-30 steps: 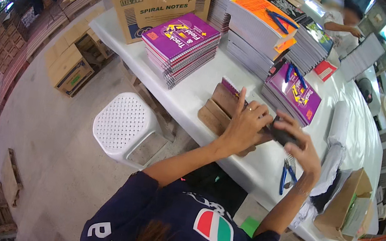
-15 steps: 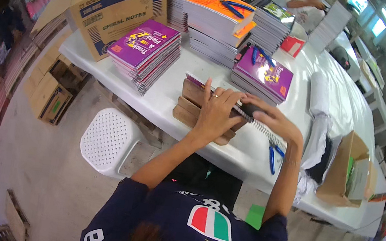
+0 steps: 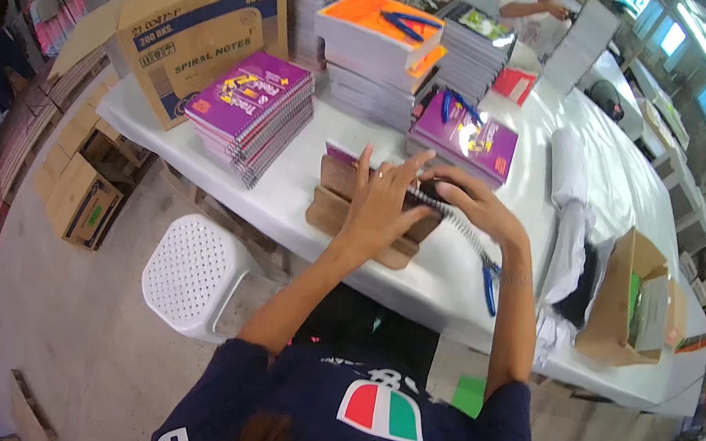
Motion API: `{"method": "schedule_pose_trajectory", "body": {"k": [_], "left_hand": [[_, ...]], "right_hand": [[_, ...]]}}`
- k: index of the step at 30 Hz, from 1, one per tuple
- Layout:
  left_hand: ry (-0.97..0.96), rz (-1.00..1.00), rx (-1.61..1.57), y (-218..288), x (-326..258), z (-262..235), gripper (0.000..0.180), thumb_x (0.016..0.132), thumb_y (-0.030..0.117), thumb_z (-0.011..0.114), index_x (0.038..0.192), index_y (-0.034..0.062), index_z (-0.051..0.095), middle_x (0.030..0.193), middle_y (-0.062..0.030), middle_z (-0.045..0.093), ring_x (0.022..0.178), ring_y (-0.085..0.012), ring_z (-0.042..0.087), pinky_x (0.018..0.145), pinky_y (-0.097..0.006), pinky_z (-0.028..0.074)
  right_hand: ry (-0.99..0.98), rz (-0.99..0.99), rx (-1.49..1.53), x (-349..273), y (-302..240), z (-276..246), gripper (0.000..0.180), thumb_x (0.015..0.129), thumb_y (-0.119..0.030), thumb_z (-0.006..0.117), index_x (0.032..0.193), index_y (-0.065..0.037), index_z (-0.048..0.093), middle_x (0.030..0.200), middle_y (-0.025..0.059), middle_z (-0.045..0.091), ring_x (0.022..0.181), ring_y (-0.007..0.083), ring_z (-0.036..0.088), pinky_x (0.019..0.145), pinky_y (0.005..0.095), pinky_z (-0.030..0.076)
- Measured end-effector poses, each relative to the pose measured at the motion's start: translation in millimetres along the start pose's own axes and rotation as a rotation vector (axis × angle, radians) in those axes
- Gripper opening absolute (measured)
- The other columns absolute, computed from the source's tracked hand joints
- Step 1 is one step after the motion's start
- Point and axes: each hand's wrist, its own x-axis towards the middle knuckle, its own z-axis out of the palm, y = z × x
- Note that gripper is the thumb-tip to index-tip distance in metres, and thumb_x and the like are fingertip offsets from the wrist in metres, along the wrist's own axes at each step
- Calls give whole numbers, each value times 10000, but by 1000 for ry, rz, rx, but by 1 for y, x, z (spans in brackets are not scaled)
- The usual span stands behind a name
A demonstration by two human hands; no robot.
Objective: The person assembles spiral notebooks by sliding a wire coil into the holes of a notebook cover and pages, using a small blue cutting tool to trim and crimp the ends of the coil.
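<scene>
Notebook: centre frame, on wooden block.
Left hand: flat, pressing cover.
Right hand: grip pinching spiral wire.
Risk: wire may skip holes if cover shifts.

left hand now spread flat on notebook, right hand shifted along spiral

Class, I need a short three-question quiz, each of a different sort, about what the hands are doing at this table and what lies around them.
1. True or false: the left hand lies flat on a spiral notebook set on a wooden jig.
2. Which lies right of the right hand? A) white stool B) blue pliers C) cardboard box
3. Fill in: the notebook stack left of the hands has ___ covers.

Key: 1 true; 2 B; 3 purple.
</scene>
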Motion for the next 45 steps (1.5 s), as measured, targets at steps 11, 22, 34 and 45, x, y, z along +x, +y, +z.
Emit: {"method": "schedule_pose_trajectory", "body": {"k": [11,22,34,45], "left_hand": [[90,-38,60,-14,-5,-9,730,707,385,800,1353,217,505,976,-12,564,1044,-213,549,1145,-607,55],[181,-140,143,-27,-1,-12,479,631,490,826,882,110,679,1205,-76,443,1248,-304,394,1104,-677,60],[207,-124,55,-43,-1,-15,500,632,443,848,900,62,666,1268,-146,396,1275,-360,334,1081,-547,249],[178,-116,-32,-40,7,-10,490,622,392,868,904,47,667,1264,-154,406,1228,-365,369,1022,-472,349]], "right_hand": [[-142,-51,-111,5,1,-1,485,1016,-400,449,1364,-70,521,1379,149,522,1290,246,468,1085,338,340],[-166,269,-589,26,25,-9,523,1014,-462,410,1342,-74,537,1292,115,589,1232,293,507,1045,375,386],[-236,168,72,36,-4,-16,495,1039,-401,362,1369,-59,502,1364,130,534,1294,255,466,1072,320,360],[-313,44,-342,41,27,-14,511,1017,-466,388,1364,-119,532,1379,137,535,1262,214,498,1015,338,403]]}}
